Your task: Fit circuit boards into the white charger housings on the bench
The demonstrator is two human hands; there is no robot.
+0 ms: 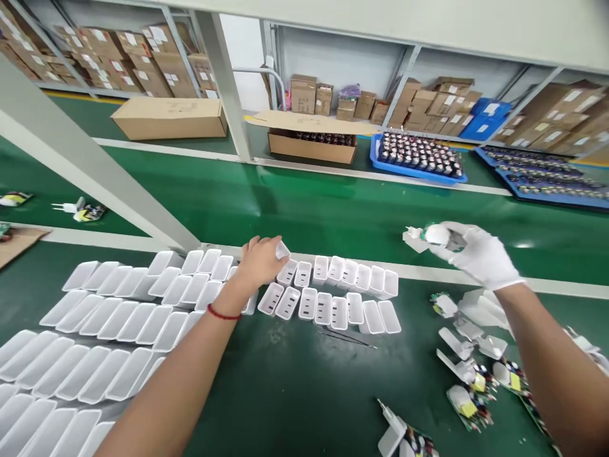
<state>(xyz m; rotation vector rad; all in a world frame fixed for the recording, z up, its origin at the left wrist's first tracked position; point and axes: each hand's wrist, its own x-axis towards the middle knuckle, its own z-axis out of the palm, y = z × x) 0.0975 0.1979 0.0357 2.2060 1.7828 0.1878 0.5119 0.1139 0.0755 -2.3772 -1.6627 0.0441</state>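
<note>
My left hand (259, 260), bare with a red cord at the wrist, is closed around a white plastic case (282, 250) at the left end of two short rows of cases. Beside it stand open white cases (307, 303), several with small dark slots in the bottom. My right hand (480, 254), in a white glove, grips a circuit board assembly (415, 237) with a white plug piece, over the far edge of the bench. Its fingers partly hide the board. Tweezers (347, 337) lie just in front of the short rows.
Many white cases (118, 324) fill the left of the bench. More board assemblies (469, 406) lie at right. A grey post (143, 184) rises at left. Beyond the green belt (333, 216) are a blue tray (419, 158) of parts and cardboard boxes (171, 117).
</note>
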